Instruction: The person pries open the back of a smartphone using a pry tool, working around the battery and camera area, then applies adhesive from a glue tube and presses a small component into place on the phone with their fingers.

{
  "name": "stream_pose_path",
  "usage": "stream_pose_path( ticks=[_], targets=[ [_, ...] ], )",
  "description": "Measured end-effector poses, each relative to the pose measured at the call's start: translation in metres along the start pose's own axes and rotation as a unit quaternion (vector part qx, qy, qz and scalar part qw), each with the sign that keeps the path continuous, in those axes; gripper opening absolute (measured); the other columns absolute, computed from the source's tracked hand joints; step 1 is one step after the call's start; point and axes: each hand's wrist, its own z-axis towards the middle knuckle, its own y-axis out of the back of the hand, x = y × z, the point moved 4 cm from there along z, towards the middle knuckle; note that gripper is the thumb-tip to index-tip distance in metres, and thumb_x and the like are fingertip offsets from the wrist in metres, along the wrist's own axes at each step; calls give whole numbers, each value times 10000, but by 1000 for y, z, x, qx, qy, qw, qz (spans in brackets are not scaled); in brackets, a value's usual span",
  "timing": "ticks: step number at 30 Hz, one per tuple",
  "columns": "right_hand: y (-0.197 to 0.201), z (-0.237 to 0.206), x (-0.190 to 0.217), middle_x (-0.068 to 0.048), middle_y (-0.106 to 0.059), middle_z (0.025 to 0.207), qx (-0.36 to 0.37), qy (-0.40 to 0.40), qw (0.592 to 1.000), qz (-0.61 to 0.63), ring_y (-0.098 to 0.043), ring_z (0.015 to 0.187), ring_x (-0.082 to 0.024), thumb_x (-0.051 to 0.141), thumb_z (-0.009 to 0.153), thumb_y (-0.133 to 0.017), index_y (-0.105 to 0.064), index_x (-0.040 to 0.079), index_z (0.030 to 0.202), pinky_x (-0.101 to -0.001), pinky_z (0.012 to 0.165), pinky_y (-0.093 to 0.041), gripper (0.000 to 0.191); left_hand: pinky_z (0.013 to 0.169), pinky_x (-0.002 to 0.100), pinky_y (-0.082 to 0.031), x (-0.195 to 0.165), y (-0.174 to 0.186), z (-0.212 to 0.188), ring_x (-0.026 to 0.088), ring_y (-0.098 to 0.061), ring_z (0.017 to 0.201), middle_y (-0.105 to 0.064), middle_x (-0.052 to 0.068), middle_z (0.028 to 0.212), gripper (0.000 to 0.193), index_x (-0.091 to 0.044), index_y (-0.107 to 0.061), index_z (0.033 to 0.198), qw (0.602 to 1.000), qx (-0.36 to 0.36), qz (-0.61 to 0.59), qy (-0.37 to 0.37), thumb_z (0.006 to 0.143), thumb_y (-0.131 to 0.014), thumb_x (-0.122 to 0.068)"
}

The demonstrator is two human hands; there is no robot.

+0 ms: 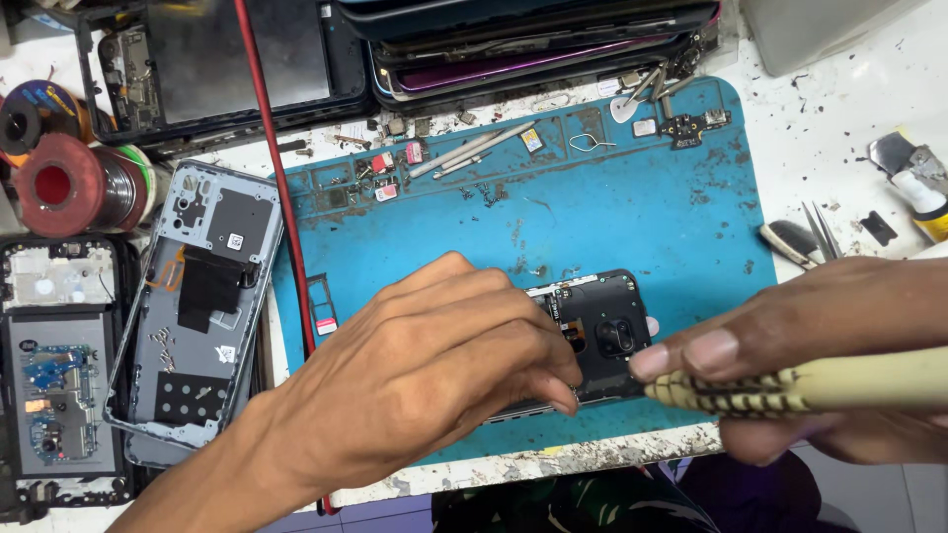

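Note:
An opened black phone (600, 331) lies on the blue work mat (632, 217), its camera module and inner cover showing. My left hand (434, 365) rests over its left part, fingers curled down and pressing on it. My right hand (820, 341) comes in from the right and grips a screwdriver with a yellowish, black-ribbed handle (790, 387). The handle's front end sits at the phone's right edge; the tip is hidden.
A grey phone back shell (197, 306) and an open phone with a bare board (59, 365) lie left. Solder spools (69, 183) at far left, stacked phones (533, 44) behind the mat, a red cable (269, 148), tweezers (820, 232), loose small parts (474, 148).

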Motion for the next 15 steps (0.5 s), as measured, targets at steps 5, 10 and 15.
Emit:
stream_pose_path(
  ticks=[5,10,15],
  targets=[
    [-7,21,20,-140,-761,1249,50,37,962,-266,-783,1023,-220,203,969,-700,-606,146,1336,-274,825,-662,383,768,338,-451,1,-1,0,176,-639,858,-677,-8,952,135,-95,-662,975,1000,-1,2,2,969,-754,-195],
    [-16,40,41,-66,-708,1326,92,4,936,-341,-750,1027,-131,206,942,-660,-625,211,1362,-272,848,-610,422,793,358,-465,6,0,0,201,-662,916,-677,15,992,119,-69,-663,1049,1000,-25,6,14,983,-745,-126],
    [-2,26,-6,-108,-723,1322,40,-7,965,-260,-728,1132,-211,135,940,-665,-546,163,1380,-308,901,-593,457,788,381,-467,12,-5,-1,219,-655,882,-662,41,953,136,-44,-654,1043,998,-28,21,49,1014,-727,-155]
  ],
)
